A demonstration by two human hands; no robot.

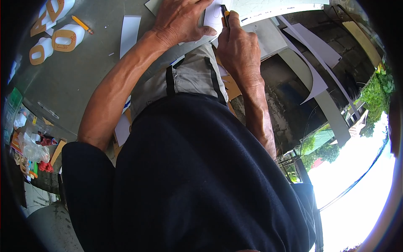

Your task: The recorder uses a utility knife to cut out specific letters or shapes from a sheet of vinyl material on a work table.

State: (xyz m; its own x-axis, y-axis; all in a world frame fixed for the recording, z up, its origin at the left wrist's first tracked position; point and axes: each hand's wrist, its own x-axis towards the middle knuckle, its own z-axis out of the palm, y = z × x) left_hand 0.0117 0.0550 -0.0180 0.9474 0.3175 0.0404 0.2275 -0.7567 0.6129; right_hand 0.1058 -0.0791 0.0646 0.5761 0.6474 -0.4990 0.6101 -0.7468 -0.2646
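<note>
At the top edge, a white sheet [211, 18] with a drawn rounded outline lies before me. My right hand [238, 47] is closed round a black and yellow utility knife [225, 14], whose tip end is at the sheet near the outline. My left hand [181, 22] lies with fingers spread at the sheet's left side, its thumb pointing right; its fingertips are partly cut off by the picture's edge. It grips nothing that I can see.
On the grey tabletop [100, 53] at left are a yellow pencil [80, 24], a white strip [129, 34] and several white block letters with brown faces [64, 41]. Cluttered plastic bags [34, 149] are at lower left. Long white offcuts [310, 47] stick out at right.
</note>
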